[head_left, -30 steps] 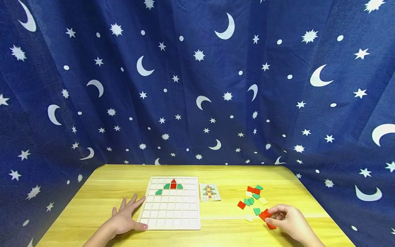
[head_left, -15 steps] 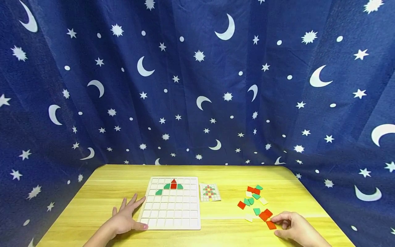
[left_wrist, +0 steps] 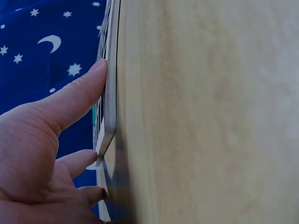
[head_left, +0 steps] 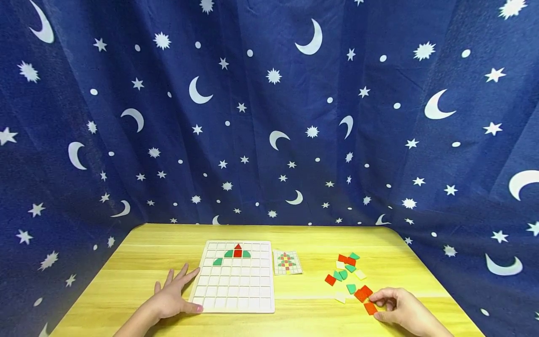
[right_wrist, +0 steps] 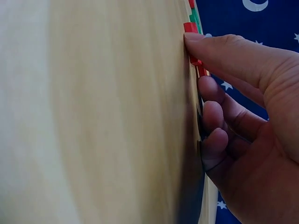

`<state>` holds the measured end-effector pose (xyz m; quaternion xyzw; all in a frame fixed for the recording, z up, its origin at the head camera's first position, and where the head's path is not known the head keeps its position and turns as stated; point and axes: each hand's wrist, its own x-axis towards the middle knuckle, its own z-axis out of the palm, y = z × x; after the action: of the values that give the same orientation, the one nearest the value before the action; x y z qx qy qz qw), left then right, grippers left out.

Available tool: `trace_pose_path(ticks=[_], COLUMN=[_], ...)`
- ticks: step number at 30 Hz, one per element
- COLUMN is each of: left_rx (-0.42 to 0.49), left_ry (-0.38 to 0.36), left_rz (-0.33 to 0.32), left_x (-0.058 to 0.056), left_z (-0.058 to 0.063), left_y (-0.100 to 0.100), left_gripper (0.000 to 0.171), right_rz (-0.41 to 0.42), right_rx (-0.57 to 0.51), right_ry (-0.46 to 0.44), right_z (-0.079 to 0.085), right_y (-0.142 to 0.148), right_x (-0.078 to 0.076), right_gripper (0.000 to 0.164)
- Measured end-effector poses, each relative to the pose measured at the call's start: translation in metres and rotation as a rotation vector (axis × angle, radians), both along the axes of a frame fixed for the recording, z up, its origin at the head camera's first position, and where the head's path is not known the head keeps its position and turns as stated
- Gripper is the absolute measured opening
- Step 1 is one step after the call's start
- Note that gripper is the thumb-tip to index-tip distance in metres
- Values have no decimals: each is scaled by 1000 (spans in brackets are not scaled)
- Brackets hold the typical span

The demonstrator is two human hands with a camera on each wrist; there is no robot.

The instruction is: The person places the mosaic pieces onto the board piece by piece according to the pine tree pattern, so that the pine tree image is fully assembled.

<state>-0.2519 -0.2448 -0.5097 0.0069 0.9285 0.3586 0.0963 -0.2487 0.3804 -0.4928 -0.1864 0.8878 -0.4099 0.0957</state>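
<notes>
My left hand (head_left: 173,296), fingers spread, touches the left edge of a white grid board (head_left: 236,292), its thumb on the near left corner. On the board lie a red triangle (head_left: 238,246), a red square (head_left: 237,253) and several green quarter-round tiles (head_left: 217,261). At the right, my right hand (head_left: 400,306) pinches a red square tile (head_left: 370,309) between thumb and index finger, with the tile flat on the table. Two more red squares (head_left: 363,293) lie just beyond it. In the right wrist view, the thumb (right_wrist: 219,49) covers part of a red tile (right_wrist: 190,27).
A small pattern card (head_left: 287,262) lies right of the board. Loose tiles are scattered between card and right hand: a red square (head_left: 330,280), a green quarter-round (head_left: 351,289), pale yellow tiles (head_left: 360,274) and others. A dark blue star curtain (head_left: 269,154) hangs behind the wooden table (head_left: 311,318).
My right hand has drawn back from the upper red squares to the nearest one, and its thumb has come up against that tile. The left hand stays at the board.
</notes>
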Motion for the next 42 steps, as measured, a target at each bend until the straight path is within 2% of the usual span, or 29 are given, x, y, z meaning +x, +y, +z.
trace_pose_path(ticks=[2, 5, 9, 13, 19, 23, 27, 33, 42], left_rx=[-3, -5, -7, -11, -13, -20, -29, -40, -33], left_ry=[-1, 5, 33, 27, -6, -12, 15, 20, 15], left_rz=[-2, 4, 2, 1, -10, -6, -11, -14, -15], left_x=[2, 2, -1, 1, 6, 9, 12, 12, 11], left_z=[5, 2, -8, -1, 12, 16, 19, 19, 19], left_y=[3, 1, -3, -1, 3, 6, 8, 9, 9], left_gripper=[120, 121, 123, 122, 119, 117, 114, 112, 112], right_rz=[-1, -15, 4, 36, 70, 92, 131, 197, 246], right_rx=[2, 16, 51, 75, 78, 46, -23, -85, -141], right_ry=[-1, -10, 56, 137, 207, 207, 198, 327, 375], right_z=[1, 2, 0, 0, 1, 3, 5, 5, 9], right_y=[-1, -2, -2, -4, -8, -17, -33, -66, -129], right_x=[1, 1, 0, 1, 2, 2, 2, -3, -17], right_gripper=[28, 27, 23, 19, 16, 13, 11, 14, 15])
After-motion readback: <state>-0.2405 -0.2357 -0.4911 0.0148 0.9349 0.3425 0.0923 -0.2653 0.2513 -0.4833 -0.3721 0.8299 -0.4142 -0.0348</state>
